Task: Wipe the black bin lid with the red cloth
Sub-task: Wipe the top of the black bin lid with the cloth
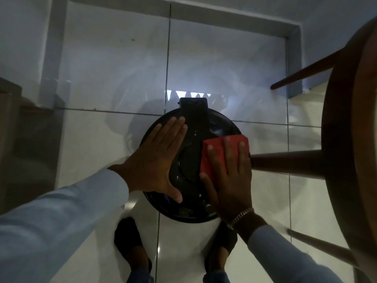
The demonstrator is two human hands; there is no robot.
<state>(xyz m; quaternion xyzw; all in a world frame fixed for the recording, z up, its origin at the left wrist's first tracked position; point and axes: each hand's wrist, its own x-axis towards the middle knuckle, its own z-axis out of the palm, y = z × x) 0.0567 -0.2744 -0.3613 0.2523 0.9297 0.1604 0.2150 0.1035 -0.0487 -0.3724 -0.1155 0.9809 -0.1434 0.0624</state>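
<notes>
A round black bin lid (189,160) with a hinge block at its far edge lies below me, seen from straight above. My left hand (157,160) rests flat on the lid's left half, fingers together and stretched out, holding nothing. A folded red cloth (216,152) lies on the lid's right half. My right hand (228,176) presses flat on the cloth, fingers spread over it, the thumb at the cloth's near left corner. The cloth's lower part is hidden under this hand.
A brown wooden stool (350,139) stands close on the right, one leg (285,160) reaching almost to the lid and my right hand. White glossy floor tiles (224,68) surround the bin. My two feet in dark shoes (130,248) stand just in front of it.
</notes>
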